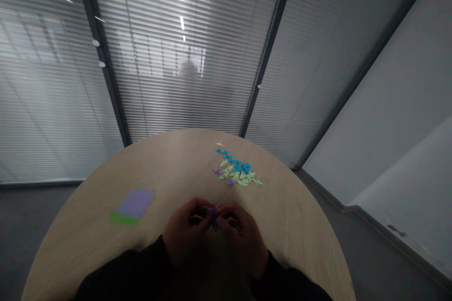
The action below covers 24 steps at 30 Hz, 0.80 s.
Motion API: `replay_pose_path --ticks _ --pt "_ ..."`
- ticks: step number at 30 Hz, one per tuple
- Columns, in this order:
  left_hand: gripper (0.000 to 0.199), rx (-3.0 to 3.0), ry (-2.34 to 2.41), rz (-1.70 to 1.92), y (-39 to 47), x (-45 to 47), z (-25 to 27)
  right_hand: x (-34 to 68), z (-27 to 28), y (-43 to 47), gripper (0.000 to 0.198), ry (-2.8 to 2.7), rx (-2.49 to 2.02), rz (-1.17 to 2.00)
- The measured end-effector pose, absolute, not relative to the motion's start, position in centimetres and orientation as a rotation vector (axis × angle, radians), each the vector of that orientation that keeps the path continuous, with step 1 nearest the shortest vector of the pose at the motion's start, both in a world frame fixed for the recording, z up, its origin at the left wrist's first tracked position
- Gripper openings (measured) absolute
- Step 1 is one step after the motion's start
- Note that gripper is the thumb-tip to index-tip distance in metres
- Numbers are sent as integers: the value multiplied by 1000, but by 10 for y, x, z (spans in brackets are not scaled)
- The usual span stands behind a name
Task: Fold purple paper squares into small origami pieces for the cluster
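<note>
Pinching a small purple paper piece (213, 216) tightly between them at the lower centre of the frame, the left hand (186, 229) and right hand (242, 234) are apparently working its folds; the next move seems to be calling for light, precise pressure. Thin, pointed paper shapes (243, 168) in blue, green, purple and yellow are lying right of centre; flat, blurred purple-and-green sheets (134, 201) are resting lower left on the round, wood-grained table (300, 240).

No readable lettering, labels, brands, numbers or signs anywhere.
</note>
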<state>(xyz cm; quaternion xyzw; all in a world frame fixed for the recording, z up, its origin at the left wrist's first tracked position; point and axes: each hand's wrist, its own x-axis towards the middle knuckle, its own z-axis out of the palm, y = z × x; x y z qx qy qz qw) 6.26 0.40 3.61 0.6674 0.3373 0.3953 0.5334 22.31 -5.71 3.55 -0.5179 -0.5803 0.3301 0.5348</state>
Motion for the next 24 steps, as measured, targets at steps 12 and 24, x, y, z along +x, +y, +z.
replay_pose_path --ticks 12,24 --pt "43 1399 779 877 8 64 25 224 32 -54 22 -1213 -1305 968" --pt "32 1412 815 811 9 64 26 222 27 -55 13 -1288 -1292 847"
